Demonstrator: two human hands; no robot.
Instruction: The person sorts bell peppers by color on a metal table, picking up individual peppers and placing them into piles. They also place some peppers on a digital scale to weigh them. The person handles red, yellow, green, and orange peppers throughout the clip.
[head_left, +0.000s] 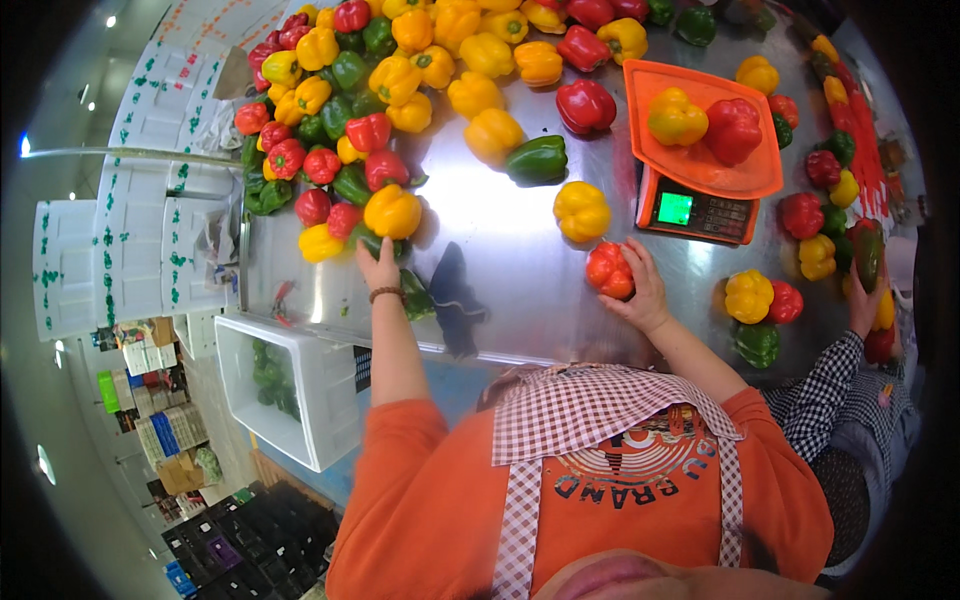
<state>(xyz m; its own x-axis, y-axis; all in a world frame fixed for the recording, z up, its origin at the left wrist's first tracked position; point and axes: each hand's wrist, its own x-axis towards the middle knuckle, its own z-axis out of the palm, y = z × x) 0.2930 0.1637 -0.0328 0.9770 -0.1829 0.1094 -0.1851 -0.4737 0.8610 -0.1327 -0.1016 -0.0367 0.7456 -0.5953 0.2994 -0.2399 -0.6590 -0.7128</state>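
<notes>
My right hand is closed around the right side of a red-orange bell pepper, which rests on or just over the steel table. A yellow bell pepper sits just beyond it. At the near edge of the pepper pile, my left hand touches a green bell pepper; whether the fingers grip it is unclear. A large yellow bell pepper lies against that green one. Another green pepper lies right beside my left wrist.
An orange digital scale carries one yellow and one red pepper. Nearer stands a yellow, red and green trio. A co-worker's hand holds a dark pepper at right. Red-handled snippers lie above a white foam box containing green peppers.
</notes>
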